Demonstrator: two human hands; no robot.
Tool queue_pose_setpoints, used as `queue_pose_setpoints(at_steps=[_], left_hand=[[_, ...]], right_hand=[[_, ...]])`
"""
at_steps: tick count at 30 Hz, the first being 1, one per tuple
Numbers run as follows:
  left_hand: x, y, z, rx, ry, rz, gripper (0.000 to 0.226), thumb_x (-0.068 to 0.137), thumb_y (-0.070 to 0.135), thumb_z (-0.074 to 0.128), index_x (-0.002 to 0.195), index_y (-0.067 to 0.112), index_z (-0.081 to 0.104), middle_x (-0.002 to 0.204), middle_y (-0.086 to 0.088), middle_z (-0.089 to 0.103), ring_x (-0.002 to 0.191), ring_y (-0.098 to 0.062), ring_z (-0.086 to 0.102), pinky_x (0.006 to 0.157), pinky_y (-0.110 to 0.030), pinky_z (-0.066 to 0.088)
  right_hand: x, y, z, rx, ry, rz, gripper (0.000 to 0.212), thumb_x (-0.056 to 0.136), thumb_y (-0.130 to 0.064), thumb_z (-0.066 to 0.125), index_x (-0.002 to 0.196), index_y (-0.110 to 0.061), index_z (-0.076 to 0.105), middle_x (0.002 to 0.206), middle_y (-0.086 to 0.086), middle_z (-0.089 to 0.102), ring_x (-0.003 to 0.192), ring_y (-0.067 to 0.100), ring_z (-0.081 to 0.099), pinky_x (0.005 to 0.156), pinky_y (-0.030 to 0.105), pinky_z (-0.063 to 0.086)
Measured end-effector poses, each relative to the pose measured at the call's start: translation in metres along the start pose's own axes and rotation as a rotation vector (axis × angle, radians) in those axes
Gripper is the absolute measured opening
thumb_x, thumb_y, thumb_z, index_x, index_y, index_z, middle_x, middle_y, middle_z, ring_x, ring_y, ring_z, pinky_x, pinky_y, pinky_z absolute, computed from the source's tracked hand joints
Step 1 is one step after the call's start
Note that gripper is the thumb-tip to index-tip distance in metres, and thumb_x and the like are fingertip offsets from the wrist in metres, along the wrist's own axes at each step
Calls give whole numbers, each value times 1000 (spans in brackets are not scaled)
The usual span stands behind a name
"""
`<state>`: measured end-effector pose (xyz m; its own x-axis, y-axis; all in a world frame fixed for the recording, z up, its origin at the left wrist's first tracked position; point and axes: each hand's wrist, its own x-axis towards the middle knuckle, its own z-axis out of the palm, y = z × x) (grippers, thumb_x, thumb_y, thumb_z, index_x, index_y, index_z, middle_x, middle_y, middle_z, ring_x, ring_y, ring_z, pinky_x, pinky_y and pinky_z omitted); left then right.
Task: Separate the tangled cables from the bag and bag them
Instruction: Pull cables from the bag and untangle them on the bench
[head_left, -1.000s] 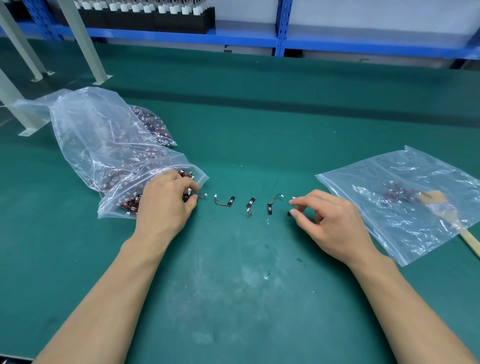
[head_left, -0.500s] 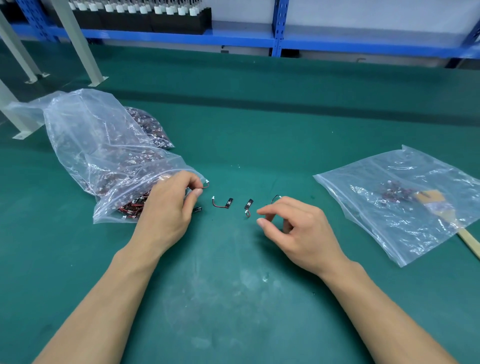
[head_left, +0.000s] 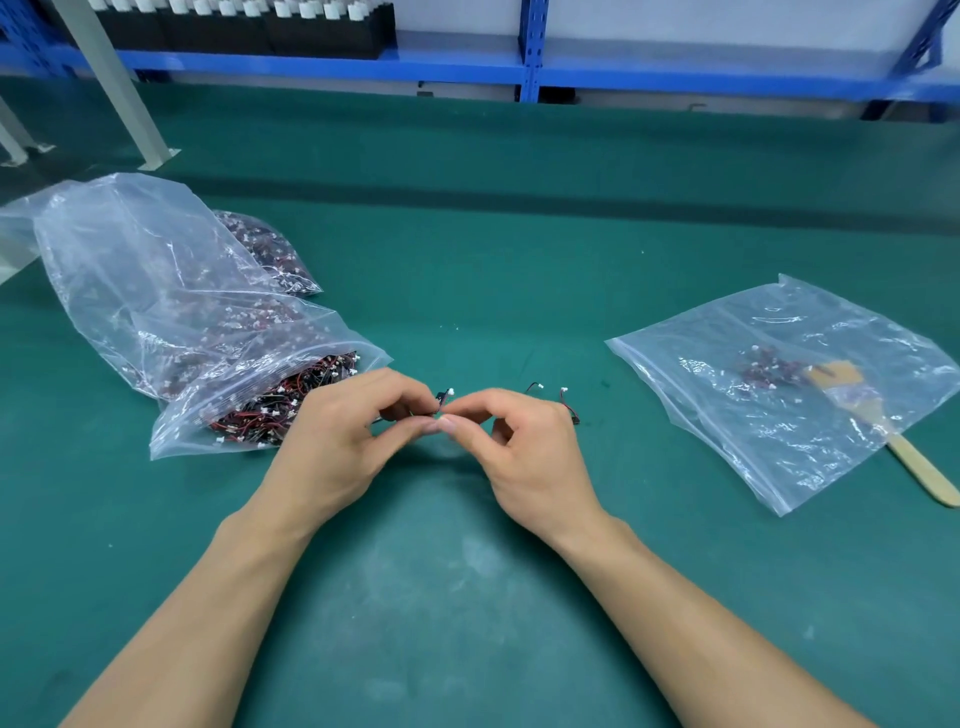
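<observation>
Cable (head_left: 443, 401) was pinched between my left hand (head_left: 332, 441) and right hand (head_left: 530, 454), just right of the source bag (head_left: 156, 291), so I could work it loose.

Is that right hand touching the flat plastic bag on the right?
Apart. The head view shows a strip of bare green mat between the right hand and the flat bag.
</observation>
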<state>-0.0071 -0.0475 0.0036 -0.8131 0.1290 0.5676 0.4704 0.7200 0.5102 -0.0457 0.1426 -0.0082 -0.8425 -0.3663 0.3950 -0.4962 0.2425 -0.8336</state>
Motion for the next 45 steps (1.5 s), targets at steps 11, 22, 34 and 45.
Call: queue_pose_setpoints(at_steps=[11, 22, 34, 45], left_hand=[[2, 9, 5, -69, 9, -25, 18, 78, 24, 84, 87, 11, 75, 79, 11, 72, 71, -3, 64, 70, -15, 48], [-7, -20, -12, 83, 121, -298, 11, 98, 25, 63, 88, 26, 69, 79, 10, 69, 70, -9, 56, 65, -17, 42], [-9, -21, -17, 208, 10, -365, 17, 81, 19, 81, 91, 28, 71, 83, 42, 59, 75, 0, 53, 69, -31, 45], [-9, -25, -20, 288, -87, -363, 23, 76, 24, 85, 92, 31, 71, 76, 28, 65, 76, -9, 54, 71, -33, 44]], right_hand=[[5, -4, -10, 195, -37, 217, 17, 92, -18, 73, 76, -16, 78, 74, -5, 76, 72, 20, 69, 72, 36, 53], [17, 43, -111, 96, 174, 549, 25, 91, -25, 73, 67, -18, 75, 61, -4, 66, 45, 13, 32, 46, 19, 31], [18, 67, -119, -320, 187, 491, 23, 85, -36, 78, 65, -27, 72, 57, -10, 67, 44, 3, 50, 53, 23, 38], [24, 69, -122, -565, 184, 444, 4, 87, -31, 77, 84, -29, 75, 59, -15, 63, 68, 12, 61, 66, 33, 52]])
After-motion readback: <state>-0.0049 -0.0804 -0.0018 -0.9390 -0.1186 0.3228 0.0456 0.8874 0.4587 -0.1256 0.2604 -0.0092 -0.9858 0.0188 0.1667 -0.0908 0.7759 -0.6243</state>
